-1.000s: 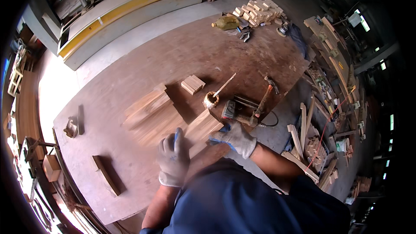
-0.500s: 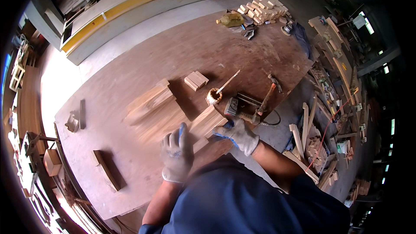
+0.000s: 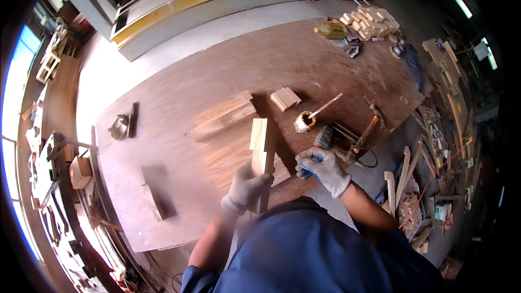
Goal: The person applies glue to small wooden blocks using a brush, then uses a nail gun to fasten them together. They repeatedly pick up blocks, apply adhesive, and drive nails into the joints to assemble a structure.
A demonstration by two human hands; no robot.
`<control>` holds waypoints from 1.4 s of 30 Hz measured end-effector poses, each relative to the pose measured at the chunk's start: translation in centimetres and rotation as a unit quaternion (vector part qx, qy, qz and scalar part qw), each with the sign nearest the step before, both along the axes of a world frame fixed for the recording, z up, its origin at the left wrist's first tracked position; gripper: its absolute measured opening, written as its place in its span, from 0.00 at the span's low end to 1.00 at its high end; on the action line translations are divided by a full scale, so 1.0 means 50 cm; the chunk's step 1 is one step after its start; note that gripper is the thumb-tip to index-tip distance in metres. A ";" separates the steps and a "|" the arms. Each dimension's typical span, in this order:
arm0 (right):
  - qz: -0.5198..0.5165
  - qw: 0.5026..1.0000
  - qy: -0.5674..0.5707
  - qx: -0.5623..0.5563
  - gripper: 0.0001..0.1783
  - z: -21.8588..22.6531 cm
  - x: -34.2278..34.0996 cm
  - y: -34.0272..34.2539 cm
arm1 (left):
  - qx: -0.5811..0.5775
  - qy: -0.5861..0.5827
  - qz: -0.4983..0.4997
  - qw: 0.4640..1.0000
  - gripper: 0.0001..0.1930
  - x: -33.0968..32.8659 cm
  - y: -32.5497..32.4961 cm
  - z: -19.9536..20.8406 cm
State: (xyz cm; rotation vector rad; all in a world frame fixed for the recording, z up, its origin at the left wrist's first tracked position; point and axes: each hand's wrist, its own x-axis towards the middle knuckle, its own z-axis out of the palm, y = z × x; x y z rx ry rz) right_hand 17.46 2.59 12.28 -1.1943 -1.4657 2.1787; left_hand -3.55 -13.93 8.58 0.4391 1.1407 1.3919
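My left hand (image 3: 247, 187), in a pale glove, grips a light wooden block (image 3: 261, 144) with a stepped side. It stands on end above the table, in front of my body. To its right, my gloved right hand (image 3: 324, 171) has its fingers curled together; blue patches show on them, and whatever it may hold is hidden. Several wooden boards (image 3: 230, 154) lie beyond and left of my left hand. Past my right hand stand a messy small pot (image 3: 304, 123) with a stick (image 3: 328, 105) in it and a power tool (image 3: 324, 138).
A hammer (image 3: 369, 130) lies near the table's right edge. A small block bundle (image 3: 285, 99) sits beyond the boards. At the far end are a yellowish bottle (image 3: 332, 30) and piled blocks (image 3: 374, 23). A dark wooden strip (image 3: 153, 203) lies on the left; timber scraps (image 3: 404, 176) stand right.
My left hand has taken hold of the stepped block and raised it on end. My right hand has come away from the wood and curled. The view has shifted left.
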 end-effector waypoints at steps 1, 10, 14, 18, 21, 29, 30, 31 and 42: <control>0.010 1.000 -0.002 -0.006 0.09 0.001 -0.005 -0.005 | -0.006 -0.024 0.021 0.999 0.26 -0.009 -0.014 0.004; 0.080 0.990 -0.104 -0.050 0.09 -0.041 0.010 -0.026 | -0.161 0.222 0.308 0.911 0.21 -0.114 -0.221 -0.075; 0.126 0.985 -0.097 -0.061 0.09 -0.068 0.001 -0.040 | -0.419 0.550 0.265 0.672 0.27 -0.244 -0.410 -0.251; 0.136 0.983 -0.099 -0.067 0.09 -0.069 -0.011 -0.049 | -0.497 0.518 0.269 0.643 0.25 -0.298 -0.413 -0.194; 0.143 0.982 -0.109 -0.056 0.09 -0.066 -0.015 -0.058 | -0.496 0.617 0.298 0.534 0.33 -0.301 -0.438 -0.213; 0.124 0.983 -0.119 -0.060 0.08 -0.087 -0.005 -0.085 | -0.545 0.527 0.255 0.601 0.62 -0.324 -0.517 -0.210; 0.119 0.984 -0.118 -0.061 0.08 -0.091 -0.004 -0.092 | -0.533 0.515 0.254 0.622 0.63 -0.331 -0.529 -0.223; 0.111 0.985 -0.119 -0.060 0.08 -0.094 0.002 -0.097 | -0.514 0.520 0.252 0.634 0.64 -0.337 -0.525 -0.228; 0.079 0.983 -0.164 -0.036 0.09 -0.110 0.038 -0.127 | -0.429 0.647 0.276 0.566 0.55 -0.411 -0.392 -0.224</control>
